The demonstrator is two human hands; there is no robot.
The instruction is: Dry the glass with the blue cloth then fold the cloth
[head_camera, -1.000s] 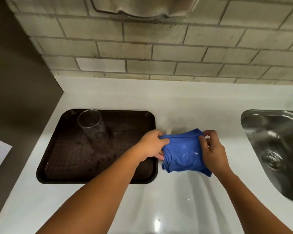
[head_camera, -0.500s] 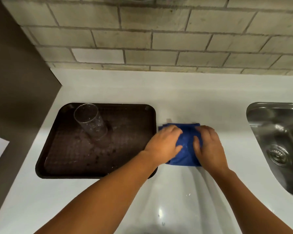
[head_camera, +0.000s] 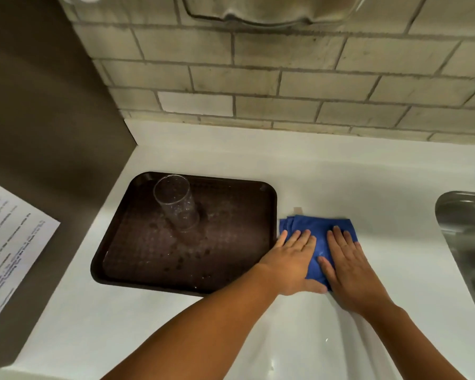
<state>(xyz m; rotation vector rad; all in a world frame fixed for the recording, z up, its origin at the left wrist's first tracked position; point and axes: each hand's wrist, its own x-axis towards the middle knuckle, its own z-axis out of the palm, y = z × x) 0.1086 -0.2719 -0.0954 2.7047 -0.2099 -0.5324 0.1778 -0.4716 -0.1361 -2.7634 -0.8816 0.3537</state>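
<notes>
The blue cloth (head_camera: 317,229) lies folded into a small square on the white counter, just right of the tray. My left hand (head_camera: 292,260) rests flat on its left half, fingers spread. My right hand (head_camera: 346,263) lies flat on its right half, fingers straight. Both palms press on the cloth and neither grips it. The clear glass (head_camera: 176,202) stands on the dark brown tray (head_camera: 137,259), near the tray's back left, apart from both hands. Water drops speckle the tray.
A steel sink (head_camera: 466,231) sits at the right edge. A tiled wall (head_camera: 285,86) runs behind the counter. A dark panel (head_camera: 47,111) with a printed sheet (head_camera: 8,245) stands at the left. A small piece of tape (head_camera: 297,209) lies behind the cloth.
The cloth went from held up between both hands to lying folded on the counter. Both hands now lie flat on it, slid toward its near edge.
</notes>
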